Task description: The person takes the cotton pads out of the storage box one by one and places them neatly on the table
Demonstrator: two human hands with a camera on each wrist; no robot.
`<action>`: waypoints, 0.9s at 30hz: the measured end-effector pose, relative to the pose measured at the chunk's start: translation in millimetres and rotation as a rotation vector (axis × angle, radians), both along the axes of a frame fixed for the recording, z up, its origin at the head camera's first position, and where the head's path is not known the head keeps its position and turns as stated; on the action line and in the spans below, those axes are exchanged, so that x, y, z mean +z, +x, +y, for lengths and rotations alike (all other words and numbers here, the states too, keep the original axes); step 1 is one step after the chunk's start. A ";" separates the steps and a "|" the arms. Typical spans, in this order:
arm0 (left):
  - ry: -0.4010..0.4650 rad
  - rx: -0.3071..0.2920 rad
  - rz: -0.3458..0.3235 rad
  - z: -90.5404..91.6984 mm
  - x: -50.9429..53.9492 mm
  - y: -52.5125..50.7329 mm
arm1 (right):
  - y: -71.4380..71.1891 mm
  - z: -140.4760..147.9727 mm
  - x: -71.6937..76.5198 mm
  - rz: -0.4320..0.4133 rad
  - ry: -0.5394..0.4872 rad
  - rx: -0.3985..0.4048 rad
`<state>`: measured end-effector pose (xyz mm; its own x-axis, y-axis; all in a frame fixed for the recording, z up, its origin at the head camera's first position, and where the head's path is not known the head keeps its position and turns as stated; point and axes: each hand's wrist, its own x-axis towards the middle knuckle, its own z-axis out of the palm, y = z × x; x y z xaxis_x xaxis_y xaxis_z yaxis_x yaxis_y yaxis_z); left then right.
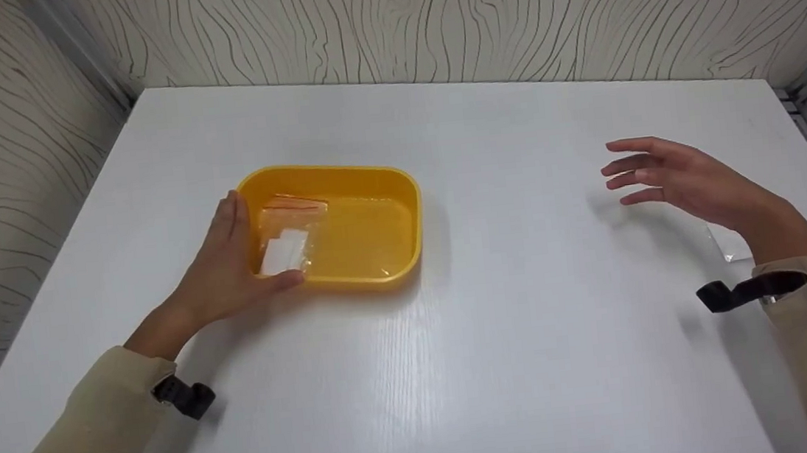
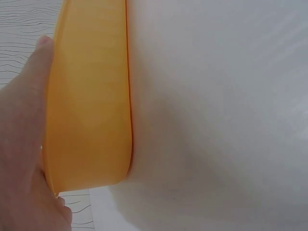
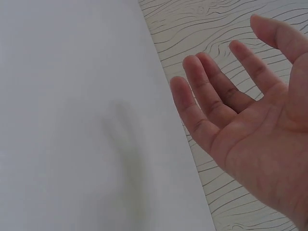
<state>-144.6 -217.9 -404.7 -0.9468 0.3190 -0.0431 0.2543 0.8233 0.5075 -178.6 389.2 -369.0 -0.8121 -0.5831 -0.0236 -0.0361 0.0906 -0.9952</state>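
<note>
A yellow tray [image 1: 368,241] stands on the white table, left of the middle. Inside it, at its left end, lies a clear zip bag [image 1: 302,208] with red lines and white pieces [image 1: 284,253]. My left hand [image 1: 220,277] grips the tray's left end, thumb along the near rim and fingers at the far left corner. In the left wrist view the left hand [image 2: 21,134] lies along the rim of the tray [image 2: 91,106]. My right hand [image 1: 703,186] hovers over the right side of the table with fingers spread and nothing held; its palm [image 3: 260,139] shows in the right wrist view.
A small clear bag or sheet [image 1: 731,243] lies on the table [image 1: 535,362], partly hidden by the right wrist. Wood-patterned walls [image 1: 398,20] stand behind the table and at both sides. Black wrist devices [image 1: 187,397] are worn on both sleeves.
</note>
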 end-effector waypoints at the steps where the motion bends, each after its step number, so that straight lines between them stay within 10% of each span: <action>1: 0.002 -0.001 0.001 -0.1 0.2 0.1 | -0.7 -1.3 0.1 0.003 -0.003 0.006; 27: -0.020 0.007 -0.034 -1.8 0.4 1.0 | -10.2 -44.5 1.6 -0.004 0.044 0.048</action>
<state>-143.6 -219.7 -404.3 -0.9468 0.3115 -0.0815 0.2316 0.8348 0.4995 -188.7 344.6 -367.4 -0.7832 -0.6195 -0.0531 -0.0380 0.1329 -0.9904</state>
